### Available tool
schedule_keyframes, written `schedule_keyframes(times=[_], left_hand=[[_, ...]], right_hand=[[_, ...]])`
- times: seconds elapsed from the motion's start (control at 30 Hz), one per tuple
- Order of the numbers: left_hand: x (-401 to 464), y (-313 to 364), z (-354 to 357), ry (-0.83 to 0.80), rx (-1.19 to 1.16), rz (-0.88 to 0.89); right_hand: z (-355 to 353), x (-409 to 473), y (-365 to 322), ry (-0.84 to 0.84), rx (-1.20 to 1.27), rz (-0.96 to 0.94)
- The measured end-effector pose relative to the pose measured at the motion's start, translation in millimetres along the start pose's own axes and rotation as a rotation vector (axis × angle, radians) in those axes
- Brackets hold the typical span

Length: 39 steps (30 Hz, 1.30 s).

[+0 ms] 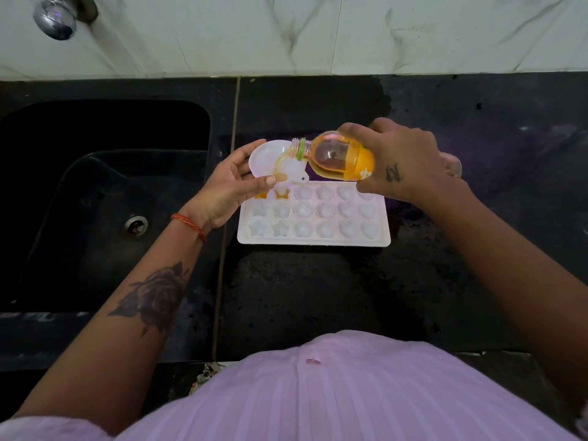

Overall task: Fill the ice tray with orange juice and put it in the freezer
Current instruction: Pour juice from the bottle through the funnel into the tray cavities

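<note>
White plastic ice tray [313, 214]: flat on black stone bench [318, 297]. Tilted orange juice bottle [334, 155]: clasped in right grip [404, 160] above tray. White plastic funnel [280, 163]: pinched by left grip [234, 183], over tray's far-left cells.

No text is showing legibly; the juice bottle [337, 157] label's white mark is too blurred to read.

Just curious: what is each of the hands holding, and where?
Right hand grips the juice bottle round its lower body, tipped over. Left hand holds a white funnel by its rim above the ice tray.
</note>
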<state>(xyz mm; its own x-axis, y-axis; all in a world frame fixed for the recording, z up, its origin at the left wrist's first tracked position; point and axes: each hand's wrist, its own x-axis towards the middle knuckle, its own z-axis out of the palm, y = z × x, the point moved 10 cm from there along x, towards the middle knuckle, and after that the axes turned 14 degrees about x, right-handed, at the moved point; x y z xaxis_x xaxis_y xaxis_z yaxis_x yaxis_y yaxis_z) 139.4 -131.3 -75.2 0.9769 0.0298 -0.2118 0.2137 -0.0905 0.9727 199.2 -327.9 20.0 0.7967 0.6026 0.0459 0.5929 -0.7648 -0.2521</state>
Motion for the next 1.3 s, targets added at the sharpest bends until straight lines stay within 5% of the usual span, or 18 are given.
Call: schedule_keyframes(times=[0.37, 1.3], left_hand=[[3.1, 8.4, 2.3, 0.005, -0.002, 0.013], [9.7, 7.5, 33.0, -0.08, 0.024, 0.0]], right_hand=[[0.9, -12.6, 14.3, 0.035, 0.191, 0.053], [-5.2, -22.0, 33.5, 0.02, -0.014, 0.069]])
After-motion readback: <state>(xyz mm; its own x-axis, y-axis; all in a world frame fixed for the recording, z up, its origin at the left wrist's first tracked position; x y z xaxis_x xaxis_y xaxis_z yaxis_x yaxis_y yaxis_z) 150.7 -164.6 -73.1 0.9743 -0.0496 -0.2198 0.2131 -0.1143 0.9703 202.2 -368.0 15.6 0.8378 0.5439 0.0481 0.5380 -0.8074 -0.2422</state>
